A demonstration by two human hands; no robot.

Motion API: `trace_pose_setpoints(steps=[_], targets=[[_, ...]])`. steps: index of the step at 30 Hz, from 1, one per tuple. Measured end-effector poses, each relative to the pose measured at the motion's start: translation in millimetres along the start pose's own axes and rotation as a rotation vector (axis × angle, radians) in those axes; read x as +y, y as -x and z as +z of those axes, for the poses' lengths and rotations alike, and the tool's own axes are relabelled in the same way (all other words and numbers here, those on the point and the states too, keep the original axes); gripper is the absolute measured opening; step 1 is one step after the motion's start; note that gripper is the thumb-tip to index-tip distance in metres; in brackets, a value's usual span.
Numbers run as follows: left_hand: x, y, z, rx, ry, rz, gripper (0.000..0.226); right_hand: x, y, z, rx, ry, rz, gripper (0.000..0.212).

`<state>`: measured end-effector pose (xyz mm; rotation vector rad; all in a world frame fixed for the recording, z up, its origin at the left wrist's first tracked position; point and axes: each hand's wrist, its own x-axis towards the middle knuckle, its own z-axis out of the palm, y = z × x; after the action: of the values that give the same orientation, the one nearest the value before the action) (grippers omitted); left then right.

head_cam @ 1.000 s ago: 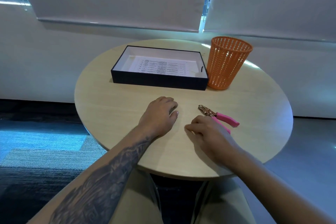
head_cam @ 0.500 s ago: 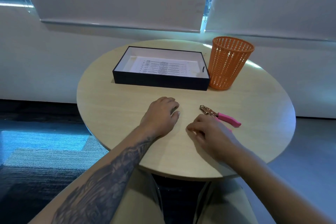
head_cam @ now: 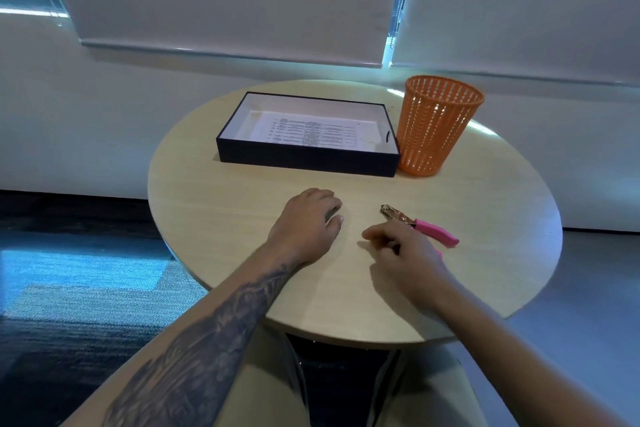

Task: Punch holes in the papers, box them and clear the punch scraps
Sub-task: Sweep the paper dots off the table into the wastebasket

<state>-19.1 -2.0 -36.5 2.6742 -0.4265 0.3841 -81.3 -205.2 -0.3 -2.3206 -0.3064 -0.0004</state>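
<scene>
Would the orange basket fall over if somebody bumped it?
Probably yes. The orange basket is tall, narrower at the bottom than the top, and all holes, so it looks light. The box beside it might stop it tipping that way; other sides are open.

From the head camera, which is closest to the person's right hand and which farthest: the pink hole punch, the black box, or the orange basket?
From the right hand:
1. Pink hole punch, right beside the hand, just behind its fingers.
2 and 3. Black box, farther back toward the left, and orange basket, back on the right: too close to call.
</scene>
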Motion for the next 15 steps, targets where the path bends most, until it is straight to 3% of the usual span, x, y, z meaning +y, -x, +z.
trace_pose_setpoints(steps=[2,7,11,15], targets=[[0,0,0,0.006,0.000,-0.003,0.034,1,-2,-4,-0.015,-0.175,0.128,0.026],[-1,1,0,0.008,0.003,-0.003,0.033,4,-11,-13,-0.030,-0.477,0.245,0.019],[-1,1,0,0.018,0.006,0.002,0.033,7,-15,-17,-0.062,-0.719,0.284,0.019],[1,1,-1,0.017,0.014,-0.002,0.032,12,-15,-18,-0.048,-0.801,0.277,0.013]])
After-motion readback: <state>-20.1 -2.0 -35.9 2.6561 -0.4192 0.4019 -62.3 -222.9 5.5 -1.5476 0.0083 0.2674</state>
